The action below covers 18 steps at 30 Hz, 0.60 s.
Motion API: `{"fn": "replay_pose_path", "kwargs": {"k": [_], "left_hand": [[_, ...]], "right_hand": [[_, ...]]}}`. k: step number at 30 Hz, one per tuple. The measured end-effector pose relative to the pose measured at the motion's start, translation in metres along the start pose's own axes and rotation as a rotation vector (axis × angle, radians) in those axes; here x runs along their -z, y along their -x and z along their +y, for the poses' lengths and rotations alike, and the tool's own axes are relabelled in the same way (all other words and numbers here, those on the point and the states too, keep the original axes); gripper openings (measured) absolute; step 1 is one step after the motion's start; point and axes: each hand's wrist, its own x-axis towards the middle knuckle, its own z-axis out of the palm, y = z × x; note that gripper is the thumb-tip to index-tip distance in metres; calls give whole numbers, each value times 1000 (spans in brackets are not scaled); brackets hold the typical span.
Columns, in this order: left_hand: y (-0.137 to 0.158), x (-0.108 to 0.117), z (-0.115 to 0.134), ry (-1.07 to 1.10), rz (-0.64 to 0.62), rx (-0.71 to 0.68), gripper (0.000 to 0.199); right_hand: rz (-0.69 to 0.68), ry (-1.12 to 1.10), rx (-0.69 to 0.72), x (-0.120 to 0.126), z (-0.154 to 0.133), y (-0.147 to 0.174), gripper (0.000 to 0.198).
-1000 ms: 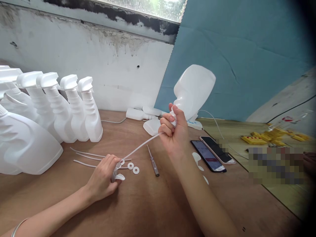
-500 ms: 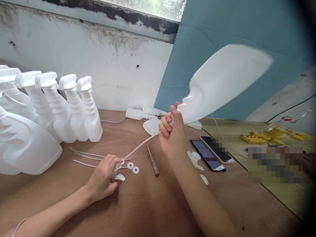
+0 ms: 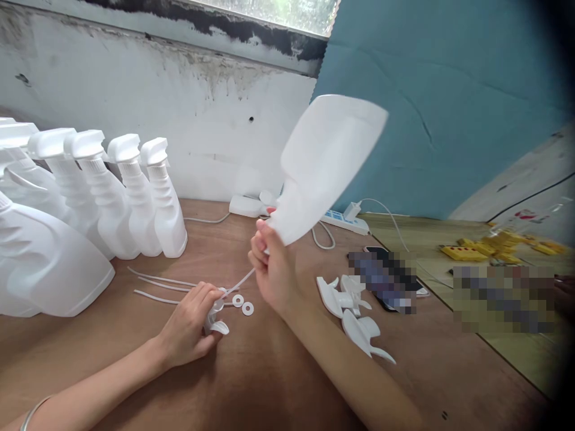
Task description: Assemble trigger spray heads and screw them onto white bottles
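My left hand (image 3: 191, 323) is closed around a white trigger spray head (image 3: 218, 323), low over the brown table. A thin white dip tube (image 3: 239, 284) runs up from that head toward my right hand (image 3: 276, 275). Wrapped in my right hand's fingers is the neck of a white plastic bottle (image 3: 332, 158), tilted with its base up and to the right. The tube's far end disappears at the bottle's neck, where my fingers hide the mouth. Beside my left hand lie two white ring washers (image 3: 247, 308) and several loose dip tubes (image 3: 155, 297).
Assembled spray bottles (image 3: 169, 209) stand at the left. Loose spray heads (image 3: 359, 329) lie right of my right forearm, near phones (image 3: 381, 278). Behind are a power strip (image 3: 348, 222) and a lying white bottle (image 3: 246, 206). Yellow pieces (image 3: 485, 246) are at far right.
My right hand has brought the bottle left and down, closer to my left hand, and less tube shows between them. The screwdriver is now hidden behind my right arm. My left hand has hardly moved.
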Motion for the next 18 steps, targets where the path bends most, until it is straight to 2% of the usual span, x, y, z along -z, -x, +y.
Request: {"fn": "replay_pose_path", "kwargs": {"k": [4, 8, 15, 18], "left_hand": [[0, 0, 0, 24, 32, -3, 39], [0, 1, 2, 53, 57, -15, 37], [-3, 6, 8, 107, 56, 57, 27], [-3, 5, 6, 128, 69, 96, 27]], "right_hand": [[-33, 21, -147, -4, 21, 14, 33], [-52, 56, -233, -4, 31, 22, 36], [-81, 129, -234, -2, 56, 32, 25], [-54, 171, -207, -1, 62, 34, 26]]}}
